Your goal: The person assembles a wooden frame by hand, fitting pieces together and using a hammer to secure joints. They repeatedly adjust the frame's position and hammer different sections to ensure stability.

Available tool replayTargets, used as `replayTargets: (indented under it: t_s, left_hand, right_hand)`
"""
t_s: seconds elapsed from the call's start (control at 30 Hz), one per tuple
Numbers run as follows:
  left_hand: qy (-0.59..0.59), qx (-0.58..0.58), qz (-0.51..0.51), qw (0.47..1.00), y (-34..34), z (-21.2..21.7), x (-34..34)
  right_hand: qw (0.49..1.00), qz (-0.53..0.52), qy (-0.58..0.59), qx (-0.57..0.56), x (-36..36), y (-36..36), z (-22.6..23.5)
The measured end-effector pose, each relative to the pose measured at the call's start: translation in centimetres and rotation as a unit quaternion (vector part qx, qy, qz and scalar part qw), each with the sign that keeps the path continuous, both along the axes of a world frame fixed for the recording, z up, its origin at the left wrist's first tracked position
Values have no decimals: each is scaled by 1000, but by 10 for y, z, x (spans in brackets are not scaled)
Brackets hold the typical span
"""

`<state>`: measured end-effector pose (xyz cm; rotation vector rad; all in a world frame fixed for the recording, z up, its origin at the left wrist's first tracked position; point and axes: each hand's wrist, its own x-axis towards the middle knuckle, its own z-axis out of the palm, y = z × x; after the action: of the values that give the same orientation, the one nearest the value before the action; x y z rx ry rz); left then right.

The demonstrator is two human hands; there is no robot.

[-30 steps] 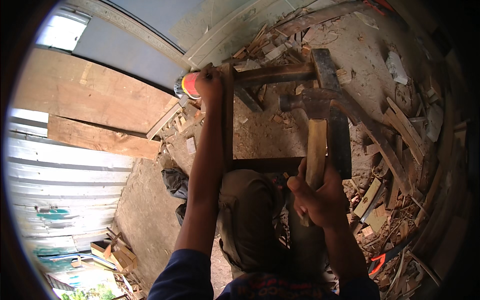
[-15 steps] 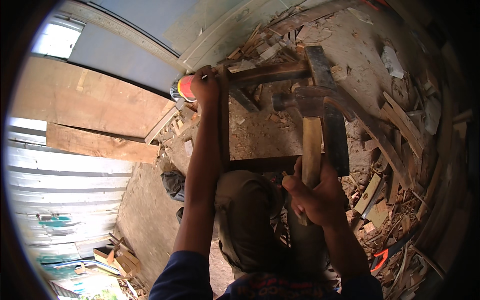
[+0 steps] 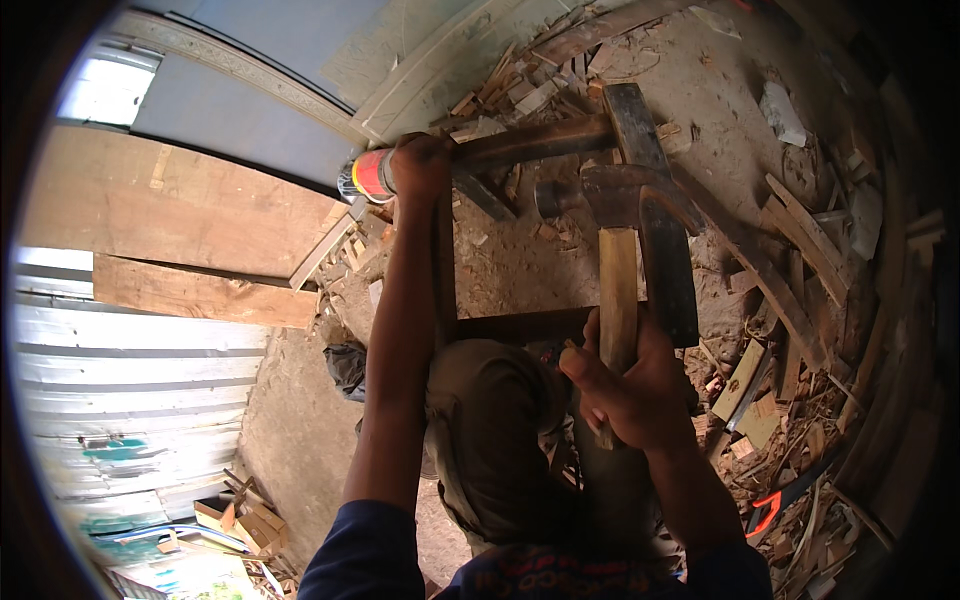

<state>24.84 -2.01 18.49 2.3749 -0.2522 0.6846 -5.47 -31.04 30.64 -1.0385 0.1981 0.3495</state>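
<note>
My right hand (image 3: pixel 635 385) is closed around the pale wooden handle of a claw hammer (image 3: pixel 618 285). The hammer's dark metal head (image 3: pixel 610 195) points away from me, above the right part of a dark wooden frame (image 3: pixel 540 138). The frame stands in front of my knees, its rails joined into a rough rectangle. At its far left corner my left hand (image 3: pixel 420 165) is closed over the wood, its fingertips partly hidden. Just left of that hand lies a red, yellow and black can (image 3: pixel 372 177).
Wood offcuts (image 3: pixel 530 95) lie along the far wall, and more scraps (image 3: pixel 765 410) cover the floor at right. An orange-and-black handled tool (image 3: pixel 768 512) lies there. Plywood boards (image 3: pixel 180 205) lean at left above corrugated metal sheeting (image 3: pixel 140 370). A black bag (image 3: pixel 345 368) sits left of my knee.
My left hand has rolled over and closed further onto the frame's corner. The hammer has shifted slightly left and away from me, still in my right hand.
</note>
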Motion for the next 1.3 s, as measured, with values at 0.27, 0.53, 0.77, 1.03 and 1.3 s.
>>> replayTargets:
  t_s: [0.27, 0.53, 0.77, 1.03, 1.3]
  left_hand:
    - [9, -10, 40, 999, -3, 7, -7]
    - [13, 25, 103, 994, -20, 17, -17]
    - [13, 62, 114, 992, -22, 16, -16]
    - [116, 106, 117, 981, -31, 42, -14]
    - [139, 138, 101, 975, -18, 49, -10]
  right_hand:
    - [1000, 2, -3, 6, 0, 0, 1]
    - [1000, 6, -7, 3, 0, -1, -1]
    - [1000, -1, 1, -1, 0, -1, 1]
    - [1000, -2, -6, -21, 1, -3, -1]
    - [999, 15, -20, -20, 0, -2, 1]
